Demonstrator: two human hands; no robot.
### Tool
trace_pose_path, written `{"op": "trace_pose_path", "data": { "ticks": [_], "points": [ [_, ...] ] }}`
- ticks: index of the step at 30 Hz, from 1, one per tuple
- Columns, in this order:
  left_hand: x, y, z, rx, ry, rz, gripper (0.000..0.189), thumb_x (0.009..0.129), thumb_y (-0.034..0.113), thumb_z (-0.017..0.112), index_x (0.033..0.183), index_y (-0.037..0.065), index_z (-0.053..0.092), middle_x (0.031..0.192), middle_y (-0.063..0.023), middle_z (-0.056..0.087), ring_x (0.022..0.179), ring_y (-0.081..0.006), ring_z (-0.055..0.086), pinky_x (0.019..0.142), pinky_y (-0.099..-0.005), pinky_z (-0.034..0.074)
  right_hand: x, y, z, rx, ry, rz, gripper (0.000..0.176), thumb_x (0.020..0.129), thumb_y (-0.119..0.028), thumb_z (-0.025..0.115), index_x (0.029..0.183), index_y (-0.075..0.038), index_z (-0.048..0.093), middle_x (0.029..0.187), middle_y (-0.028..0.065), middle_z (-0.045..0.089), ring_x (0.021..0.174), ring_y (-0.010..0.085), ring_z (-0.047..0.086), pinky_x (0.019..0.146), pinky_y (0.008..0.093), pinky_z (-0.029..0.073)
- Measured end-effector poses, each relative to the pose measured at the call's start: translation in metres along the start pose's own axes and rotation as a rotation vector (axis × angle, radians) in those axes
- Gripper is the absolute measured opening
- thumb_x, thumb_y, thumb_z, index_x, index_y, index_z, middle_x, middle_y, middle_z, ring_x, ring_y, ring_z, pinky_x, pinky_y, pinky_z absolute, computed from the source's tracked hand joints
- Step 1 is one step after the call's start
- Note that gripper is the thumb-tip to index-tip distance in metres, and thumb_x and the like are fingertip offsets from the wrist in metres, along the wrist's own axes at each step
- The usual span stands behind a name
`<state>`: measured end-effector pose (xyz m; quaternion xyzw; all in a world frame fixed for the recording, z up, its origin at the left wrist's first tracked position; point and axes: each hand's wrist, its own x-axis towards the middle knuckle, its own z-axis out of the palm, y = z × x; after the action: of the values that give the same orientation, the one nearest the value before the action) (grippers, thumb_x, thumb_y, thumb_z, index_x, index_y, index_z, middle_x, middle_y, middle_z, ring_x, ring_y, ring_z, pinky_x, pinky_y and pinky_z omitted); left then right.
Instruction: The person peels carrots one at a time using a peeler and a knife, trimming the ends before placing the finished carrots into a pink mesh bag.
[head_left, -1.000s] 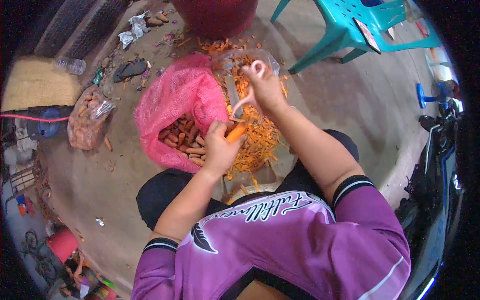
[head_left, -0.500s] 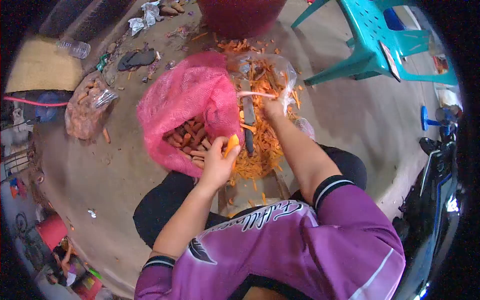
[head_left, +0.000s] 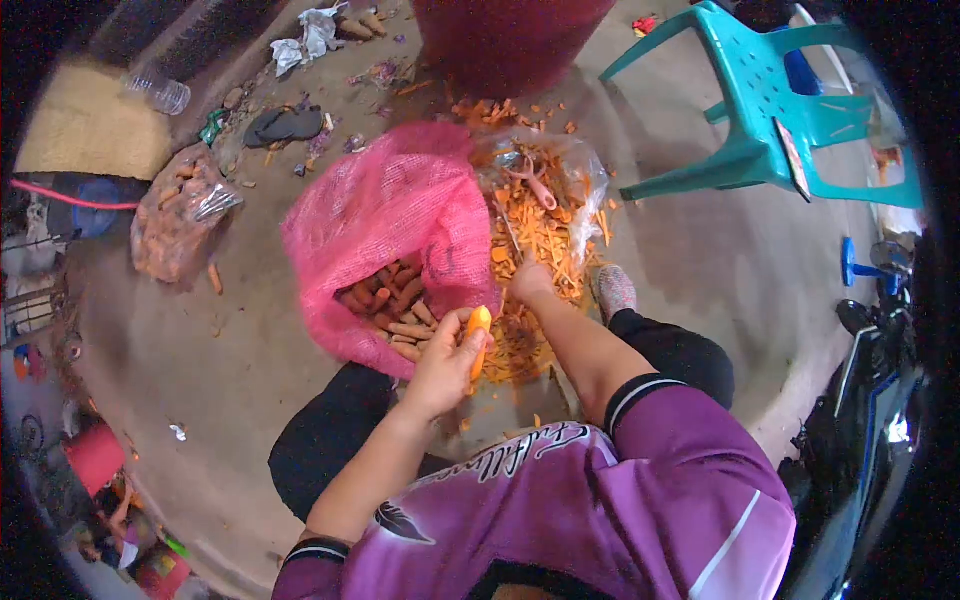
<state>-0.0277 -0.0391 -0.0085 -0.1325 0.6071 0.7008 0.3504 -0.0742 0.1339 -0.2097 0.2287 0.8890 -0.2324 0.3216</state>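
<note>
My left hand point(head_left: 445, 365) grips a peeled orange carrot point(head_left: 479, 335) upright, beside the mouth of a pink mesh sack point(head_left: 385, 210) holding several unpeeled carrots point(head_left: 395, 300). My right hand point(head_left: 530, 283) reaches into a heap of orange carrot peelings point(head_left: 545, 235) on a clear plastic bag; its fingers are closed on a knife point(head_left: 510, 232) whose thin blade points away from me. A pink peeler point(head_left: 530, 180) lies loose on the peelings at the far end of the heap, apart from both hands.
A dark red tub point(head_left: 510, 40) stands beyond the sack. A teal plastic chair point(head_left: 760, 120) is at the upper right and a motorbike point(head_left: 860, 400) at the right edge. A clear bag of carrots point(head_left: 175, 220), a sandal point(head_left: 285, 125) and a bottle point(head_left: 160, 95) lie on the concrete to the left.
My right hand has let go of the pink peeler, which now lies on the peelings, and has drawn back to the knife. My left hand has moved the carrot slightly toward me.
</note>
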Motion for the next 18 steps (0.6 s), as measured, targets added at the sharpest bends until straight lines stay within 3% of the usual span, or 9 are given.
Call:
{"op": "trace_pose_path", "data": {
  "ticks": [1,4,5,8,10,12,14,18],
  "points": [
    [0.000,0.002,0.003,-0.019,-0.008,-0.012,0.025,0.087,0.012,0.043,0.111,0.006,0.039,0.089,-0.0046,0.052,0.080,-0.0118,0.052,0.072,-0.0243,0.043,0.015,0.012,0.010,0.042,0.086,-0.053,0.038,0.073,-0.020,0.055,0.103,0.001,0.045,0.094,0.0260,0.055,0.081,0.0355,0.057,0.070,0.0384,0.046],
    [-0.005,0.007,0.014,-0.047,-0.024,0.038,0.026,0.086,0.017,0.047,0.109,0.005,0.042,0.084,-0.0022,0.050,0.078,-0.0088,0.048,0.071,-0.0214,0.040,0.066,0.033,0.034,0.158,-0.031,-0.046,0.037,0.079,-0.032,0.047,0.091,0.002,0.053,0.084,0.0216,0.058,0.082,0.0331,0.057,0.073,0.0367,0.046],
    [-0.007,0.011,0.017,0.001,-0.043,0.096,0.027,0.085,0.016,0.049,0.108,0.004,0.044,0.085,-0.0021,0.050,0.079,-0.0089,0.048,0.072,-0.0217,0.040,0.024,0.017,-0.014,0.642,-0.170,0.075,0.019,0.074,-0.019,0.056,0.076,0.000,0.055,0.068,0.0137,0.057,0.055,0.0245,0.057,0.051,0.0348,0.048],
    [-0.011,0.024,0.026,0.151,-0.094,0.269,0.029,0.081,0.016,0.056,0.105,0.001,0.048,0.089,-0.0015,0.053,0.082,-0.0093,0.049,0.075,-0.0226,0.040,-0.085,-0.034,-0.128,0.931,-0.255,0.095,0.015,0.077,-0.015,0.052,0.077,0.000,0.053,0.062,0.0083,0.052,0.052,0.0180,0.053,0.047,0.0312,0.046],
    [-0.022,0.041,0.033,0.122,-0.141,0.176,0.031,0.079,0.014,0.059,0.105,0.000,0.050,0.093,-0.0016,0.053,0.086,-0.0096,0.050,0.077,-0.0228,0.040,-0.081,-0.012,-0.140,0.925,-0.321,-0.130,0.019,0.077,-0.018,0.054,0.079,0.000,0.053,0.064,0.0080,0.052,0.052,0.0164,0.053,0.046,0.0287,0.045],
    [-0.025,0.045,0.038,0.111,-0.197,0.157,0.033,0.077,0.013,0.061,0.106,0.000,0.051,0.095,-0.0019,0.054,0.088,-0.0098,0.050,0.078,-0.0229,0.040,-0.143,-0.024,-0.190,0.754,-0.270,-0.195,0.029,0.072,-0.023,0.061,0.085,0.002,0.054,0.070,0.0088,0.054,0.057,0.0161,0.054,0.052,0.0272,0.045],
    [-0.019,0.038,0.038,0.119,-0.254,0.209,0.035,0.076,0.013,0.062,0.107,0.000,0.051,0.096,-0.0024,0.055,0.089,-0.0099,0.050,0.079,-0.0229,0.039,-0.172,-0.018,-0.211,0.488,-0.187,-0.299,0.045,0.065,-0.030,0.069,0.089,0.005,0.056,0.076,0.0127,0.059,0.066,0.0188,0.058,0.062,0.0307,0.047],
    [-0.023,0.053,0.047,0.405,-0.332,0.484,0.027,0.073,0.007,0.064,0.097,-0.001,0.056,0.088,-0.0032,0.055,0.080,-0.0093,0.052,0.071,-0.0213,0.041,-0.200,0.004,-0.204,0.587,-0.114,-0.675,0.065,0.050,-0.036,0.078,0.094,0.006,0.055,0.083,0.0136,0.060,0.076,0.0192,0.057,0.071,0.0304,0.044]
  ]
}}
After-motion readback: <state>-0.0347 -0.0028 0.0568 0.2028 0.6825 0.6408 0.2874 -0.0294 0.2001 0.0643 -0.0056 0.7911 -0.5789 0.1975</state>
